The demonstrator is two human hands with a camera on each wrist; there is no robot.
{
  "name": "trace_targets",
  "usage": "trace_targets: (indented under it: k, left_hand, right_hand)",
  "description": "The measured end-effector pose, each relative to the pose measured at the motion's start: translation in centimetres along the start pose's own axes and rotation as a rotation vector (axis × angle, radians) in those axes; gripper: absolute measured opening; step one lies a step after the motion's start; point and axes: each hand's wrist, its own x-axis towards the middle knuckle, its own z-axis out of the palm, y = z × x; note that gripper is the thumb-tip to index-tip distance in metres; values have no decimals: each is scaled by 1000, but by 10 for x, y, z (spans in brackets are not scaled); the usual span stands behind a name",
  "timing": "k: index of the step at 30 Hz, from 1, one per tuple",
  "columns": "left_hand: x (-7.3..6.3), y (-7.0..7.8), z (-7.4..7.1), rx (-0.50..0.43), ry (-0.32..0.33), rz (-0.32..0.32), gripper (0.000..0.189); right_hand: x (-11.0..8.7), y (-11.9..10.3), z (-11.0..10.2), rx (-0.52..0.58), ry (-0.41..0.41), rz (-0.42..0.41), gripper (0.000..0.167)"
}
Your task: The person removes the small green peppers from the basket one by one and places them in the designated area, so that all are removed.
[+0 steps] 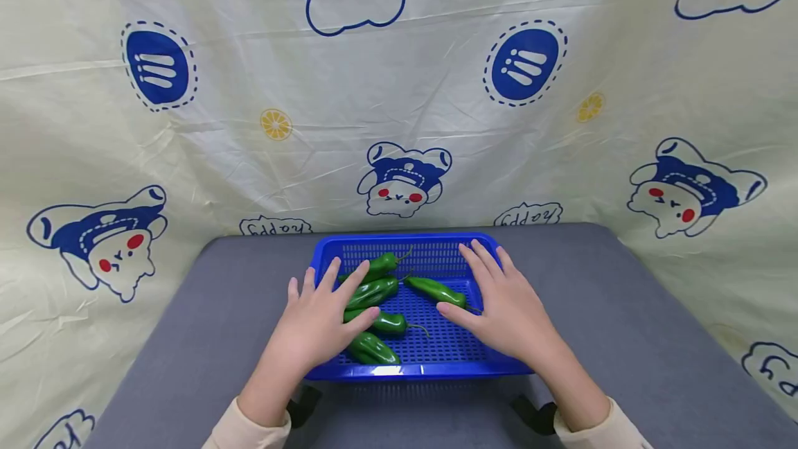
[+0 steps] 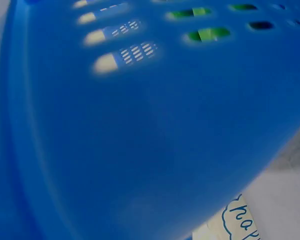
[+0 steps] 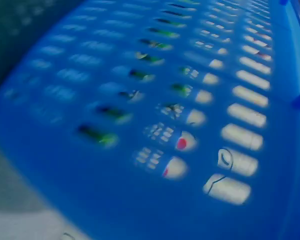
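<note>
A blue plastic basket (image 1: 430,370) with slotted walls holds several long green chili peppers. Most of them lie in its left half, among them a pepper (image 1: 391,323) with a curved stem; a single pepper (image 1: 436,290) lies right of the middle. Over the left rim and the left peppers, my left hand (image 1: 319,324) spreads its fingers, partly hiding them. My right hand (image 1: 508,307), fingers extended, is over the right side, its thumb near the single pepper. Whether either hand touches anything is unclear. Both wrist views show the slotted basket wall (image 2: 140,150) close up.
The basket stands on a grey table (image 1: 249,283), near its back edge. Behind it hangs a cream cloth (image 1: 399,102) printed with cartoon figures, which also borders the table's sides. Dark bands (image 1: 304,404) sit at the wrists.
</note>
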Motion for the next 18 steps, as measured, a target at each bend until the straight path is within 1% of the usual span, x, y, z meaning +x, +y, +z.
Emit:
trace_targets:
  k: [2,6,12,18]
  left_hand:
    - [0,-2,-2,-25,0,20,69]
    - [0,-6,-6,-44,14,48,69]
    - [6,-12,-15,-29,44,69,70]
    - [11,-14,-23,5,48,83,70]
  right_hand:
    - [-4,7,2,12,1,13,101]
    - [-12,19,4,29,-14,26,107]
    - [-24,34,5,76,-41,39,118]
    - [-36,44,10,158,-98,78,119]
